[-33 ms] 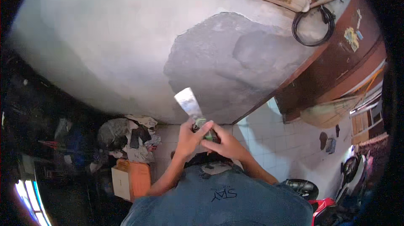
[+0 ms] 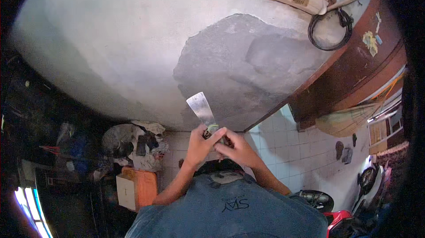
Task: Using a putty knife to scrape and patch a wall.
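At lower centre, your left hand (image 2: 200, 146) and right hand (image 2: 235, 148) both close their grip on the handle of the putty knife (image 2: 202, 109), so its bare blade angles up-left toward the grey plaster patch (image 2: 239, 67) on the wall (image 2: 110, 38).

1. Soft, even daylight covers the pale wall (image 2: 110, 38); no hard glare on it.
2. The grey patch (image 2: 239, 69) reads darker, with faint shading at its edges.
3. The scraper blade (image 2: 201, 107) catches a dull sheen.
4. The left side with the clutter (image 2: 133, 143) sinks into deep shadow and detail is lost.
5. A blown-out bluish strip (image 2: 28, 211) glows at the lower left.
6. Fisheye bending curves the wall's base and the door frame (image 2: 354, 69); black vignette rings the corners.
7. Overall slightly soft, with grain in dark areas.
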Available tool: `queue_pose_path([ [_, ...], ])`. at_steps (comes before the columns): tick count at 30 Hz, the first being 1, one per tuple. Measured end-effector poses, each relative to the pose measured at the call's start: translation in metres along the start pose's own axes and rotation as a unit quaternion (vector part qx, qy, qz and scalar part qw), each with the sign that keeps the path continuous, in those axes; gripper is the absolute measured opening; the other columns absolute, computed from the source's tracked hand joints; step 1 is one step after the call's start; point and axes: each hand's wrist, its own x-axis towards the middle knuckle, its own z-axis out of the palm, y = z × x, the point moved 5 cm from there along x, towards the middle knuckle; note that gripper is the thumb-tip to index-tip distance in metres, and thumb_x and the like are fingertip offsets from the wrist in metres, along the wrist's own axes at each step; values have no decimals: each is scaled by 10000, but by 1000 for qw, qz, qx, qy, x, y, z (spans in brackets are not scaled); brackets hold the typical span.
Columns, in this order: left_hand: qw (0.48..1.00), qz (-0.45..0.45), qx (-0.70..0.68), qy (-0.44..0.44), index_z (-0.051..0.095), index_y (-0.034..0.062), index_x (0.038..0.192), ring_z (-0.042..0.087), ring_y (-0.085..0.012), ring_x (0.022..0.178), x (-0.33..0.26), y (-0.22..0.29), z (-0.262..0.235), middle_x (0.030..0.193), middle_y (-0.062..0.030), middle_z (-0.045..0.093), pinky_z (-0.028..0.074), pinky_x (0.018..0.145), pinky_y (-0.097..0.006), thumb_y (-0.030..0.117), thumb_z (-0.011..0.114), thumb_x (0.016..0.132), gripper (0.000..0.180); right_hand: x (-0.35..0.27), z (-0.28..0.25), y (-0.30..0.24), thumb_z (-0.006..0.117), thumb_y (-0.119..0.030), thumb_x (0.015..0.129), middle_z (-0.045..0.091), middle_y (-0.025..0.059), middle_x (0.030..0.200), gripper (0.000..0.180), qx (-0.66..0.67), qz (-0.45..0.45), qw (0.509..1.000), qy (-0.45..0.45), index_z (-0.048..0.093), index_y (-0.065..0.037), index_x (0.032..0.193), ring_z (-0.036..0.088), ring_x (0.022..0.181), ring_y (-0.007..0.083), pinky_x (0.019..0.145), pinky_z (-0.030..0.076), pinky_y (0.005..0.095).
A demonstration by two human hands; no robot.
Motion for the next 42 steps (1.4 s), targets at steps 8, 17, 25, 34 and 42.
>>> queue_pose_path([
  [8,999,-26,39,-12,681,39,1050,513,-99,756,9,14,-28,802,-17,581,412,667,-275,427,455,985,454,11,-25,2,569,-138,939,467,-12,651,219,13,-18,984,176,519,9,1094,411,474,60,413,356,253],
  [17,987,-67,108,100,693,63,1040,430,-62,660,-1,-19,-133,820,35,557,358,606,-231,314,484,965,335,83,-37,-115,599,-214,935,596,147,748,322,-275,-222,866,353,587,9,1166,562,667,142,639,467,299],
  [25,984,-79,122,106,684,17,1035,530,-154,880,17,-22,-160,996,-34,636,403,818,-279,296,520,942,336,99,-26,-127,585,-155,943,698,82,842,439,-263,-338,843,326,500,-76,1367,500,634,32,587,436,218],
  [34,987,-67,118,83,677,25,1100,507,-150,796,37,-44,-175,917,-37,598,404,748,-300,304,504,941,364,85,-27,-103,596,-184,941,666,181,1137,418,-204,-207,890,351,530,-77,1340,628,1014,129,841,478,284],
  [42,985,-116,121,40,615,57,1262,539,-167,837,55,-69,-180,902,-48,586,439,782,-341,344,509,949,439,71,-27,-128,625,-154,918,680,200,1078,393,-266,-177,887,334,572,-85,1302,627,901,87,789,485,274],
])
